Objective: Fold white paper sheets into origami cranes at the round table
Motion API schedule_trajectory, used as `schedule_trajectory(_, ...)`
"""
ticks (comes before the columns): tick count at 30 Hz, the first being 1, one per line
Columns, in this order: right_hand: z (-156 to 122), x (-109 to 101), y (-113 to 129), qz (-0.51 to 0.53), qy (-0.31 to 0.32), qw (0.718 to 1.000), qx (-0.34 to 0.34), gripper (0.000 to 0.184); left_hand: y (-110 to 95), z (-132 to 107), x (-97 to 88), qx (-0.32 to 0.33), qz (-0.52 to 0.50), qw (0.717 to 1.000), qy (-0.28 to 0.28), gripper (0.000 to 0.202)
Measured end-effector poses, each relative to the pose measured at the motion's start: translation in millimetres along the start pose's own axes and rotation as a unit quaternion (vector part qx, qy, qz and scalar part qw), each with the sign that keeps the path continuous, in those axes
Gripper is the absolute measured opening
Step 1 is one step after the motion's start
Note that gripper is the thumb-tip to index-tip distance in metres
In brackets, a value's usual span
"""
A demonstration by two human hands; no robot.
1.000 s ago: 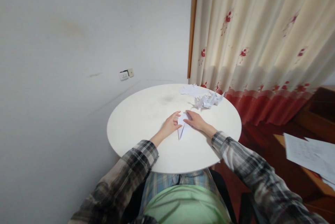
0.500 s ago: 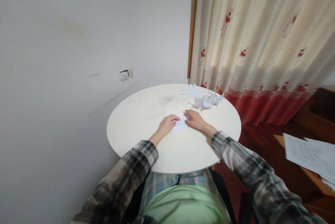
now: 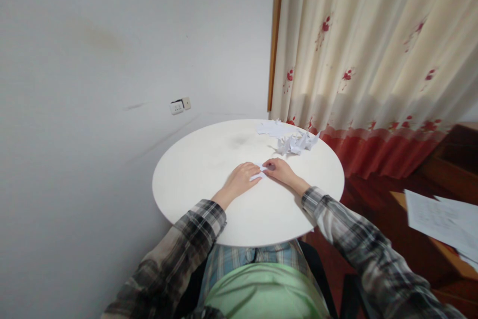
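We see a plain, matte wall [image 3: 93, 159] on the left and a softly pleated, flower-printed curtain [image 3: 358, 35] on the right. The round desk [image 3: 194, 184] looks hard and smooth, so light paper could skid across it if the pressing hand eases off, leaving an edge out of line. Over it reach our plaid sleeves [image 3: 160, 259], loose woven cloth whose cuffs might drag on a corner if the arms dip. Beyond the far-right edge of the heap, well apart from it, we have flat, thin sheets [image 3: 433, 219] on wooden furniture. Near the desk's far right rim sits the heap of crumpled paper [image 3: 297, 144], all stiff points and creases. Our left hand [image 3: 242, 179] lies over the paper slip [image 3: 255, 176] near the desk's middle, its grip loosely parted, thumb a little away from the fingers. Our right hand [image 3: 280, 169] curls at the slip's other end; we cannot tell whether that grip pinches it. Mostly covered, the slip is white and thin; uneven pressure could crease it crookedly, and opposite pulls could tear it.
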State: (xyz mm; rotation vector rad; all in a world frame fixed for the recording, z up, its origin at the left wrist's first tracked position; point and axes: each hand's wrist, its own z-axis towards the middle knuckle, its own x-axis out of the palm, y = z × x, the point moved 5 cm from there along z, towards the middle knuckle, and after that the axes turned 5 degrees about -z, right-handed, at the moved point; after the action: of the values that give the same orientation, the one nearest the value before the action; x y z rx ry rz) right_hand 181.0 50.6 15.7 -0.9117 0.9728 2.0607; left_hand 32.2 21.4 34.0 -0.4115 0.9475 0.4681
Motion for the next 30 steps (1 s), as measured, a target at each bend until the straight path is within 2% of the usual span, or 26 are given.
schedule_trajectory(4, -1, -3, 0, -0.004, -0.013, 1.0, 0.005, 0.019, 6, -2, 9.1, -0.026, -0.003, 0.998, 0.051, 0.025)
schedule_trajectory(10, 0, -4, 4, 0.015, -0.016, 0.999, -0.032, 0.013, 15, -5, 13.1, -0.062, -0.014, 0.995, 0.072, 0.026)
schedule_trajectory(19, -1, 2, 9, 0.051, -0.005, 0.997, -0.064, 0.015, 16, 0, 14.8, -0.053, -0.016, 0.997, 0.049, 0.021)
schedule_trajectory(30, 0, 0, 11, 0.071, 0.007, 0.995, -0.07, 0.011, 28, 0, 15.0, -0.123, -0.078, 0.989, 0.02, 0.021)
